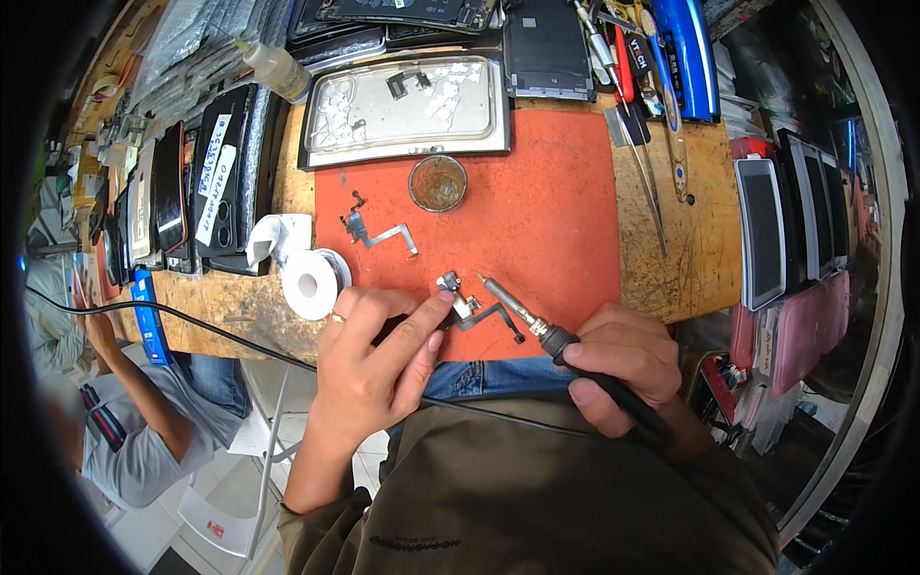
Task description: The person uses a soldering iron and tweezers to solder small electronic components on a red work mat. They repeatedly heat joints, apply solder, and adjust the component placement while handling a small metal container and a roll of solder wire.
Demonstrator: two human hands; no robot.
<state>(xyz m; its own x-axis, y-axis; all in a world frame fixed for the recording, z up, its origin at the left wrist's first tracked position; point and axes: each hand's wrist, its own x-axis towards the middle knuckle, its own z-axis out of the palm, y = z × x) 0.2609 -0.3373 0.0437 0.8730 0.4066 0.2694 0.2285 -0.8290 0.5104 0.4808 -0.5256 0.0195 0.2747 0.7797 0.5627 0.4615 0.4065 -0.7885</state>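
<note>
My right hand [628,359] is closed round the black grip of a soldering iron [532,321]. The iron's bare tip points up and left, a little to the right of a small flex cable [467,309] with metal and black parts. My left hand [369,355] holds that cable near its upper end, the index fingertip against it. Part of the cable is hidden by these fingers, and its black tail bends off to the right. Farther up on the orange mat [537,211] lies another flex cable [388,237], grey and bent. A roll of thin white material [329,272] stands beside my left hand.
A small round tin [438,184] sits on the mat below a pale tray [412,144]. Phones and screens [172,182] crowd the left; tweezers [652,196] and tools lie right. A black cord [230,335] crosses my left side. Another person [144,422] sits at far left.
</note>
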